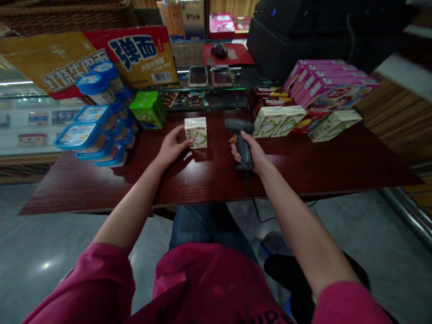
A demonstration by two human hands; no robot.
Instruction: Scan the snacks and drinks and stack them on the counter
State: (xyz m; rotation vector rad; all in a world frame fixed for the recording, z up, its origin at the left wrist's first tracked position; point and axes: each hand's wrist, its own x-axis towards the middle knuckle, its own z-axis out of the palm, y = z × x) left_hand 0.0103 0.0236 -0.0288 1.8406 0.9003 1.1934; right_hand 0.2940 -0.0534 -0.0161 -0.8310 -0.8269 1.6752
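My left hand [176, 146] grips the left side of a small white and green carton [197, 133], which stands upright on the dark red table. Wrapped round the handle of a grey barcode scanner [243, 146] is my right hand [254, 153]. The scanner's head points left, towards the carton, with a gap between them. Two matching cartons [279, 121] stand side by side just right of the scanner, and another such carton [334, 126] lies tilted farther right. The scanner's cable hangs over the table's front edge.
Blue-lidded tubs [97, 130] are stacked at the left, beside a green box [148, 109] and a large noodle carton [135, 58]. Purple boxes [332, 85] stand at the back right. Behind the wooden table [202, 180] is a glass counter with a mouse [220, 50] on it.
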